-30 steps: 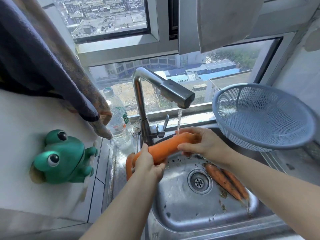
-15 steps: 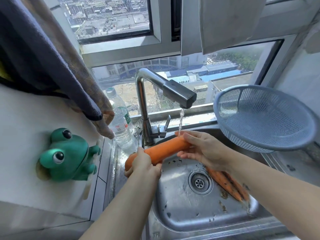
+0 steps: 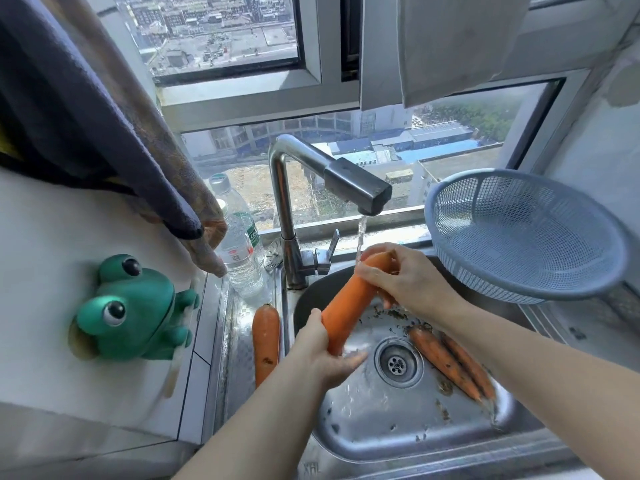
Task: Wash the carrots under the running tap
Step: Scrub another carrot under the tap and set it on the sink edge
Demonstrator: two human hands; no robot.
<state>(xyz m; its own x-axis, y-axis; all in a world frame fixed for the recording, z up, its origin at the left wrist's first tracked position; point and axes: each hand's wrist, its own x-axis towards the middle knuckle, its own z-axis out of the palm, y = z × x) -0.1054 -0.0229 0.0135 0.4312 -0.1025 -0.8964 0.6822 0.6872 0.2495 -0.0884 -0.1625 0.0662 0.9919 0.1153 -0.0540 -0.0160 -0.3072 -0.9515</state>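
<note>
Over the sink [image 3: 398, 441]: one big carrot [image 3: 349, 303], held tilted, upper end under the tap [image 3: 356, 188]. A thin stream of water [image 3: 361, 233] falls from the spout onto that upper end.

The left hand [image 3: 325, 355] has its grip wrapped round the carrot's lower end, thumb up along the side. The right hand [image 3: 412, 278] has its grip curled over the upper end, fingers round it where the water lands.

In the basin, right of the drain [image 3: 398, 362]: two thinner carrots [image 3: 445, 360] side by side, touching, soil on them. Dark bits of dirt are scattered on the basin floor.

On the steel surface [image 3: 239, 358] left of the basin: a fourth carrot [image 3: 265, 337], lying lengthwise, apart from both hands.

At right, a blue strainer [image 3: 526, 237] sits tilted. At left, a green frog [image 3: 135, 310] sits against the white wall. A clear bottle [image 3: 240, 251] stands left of the tap.
</note>
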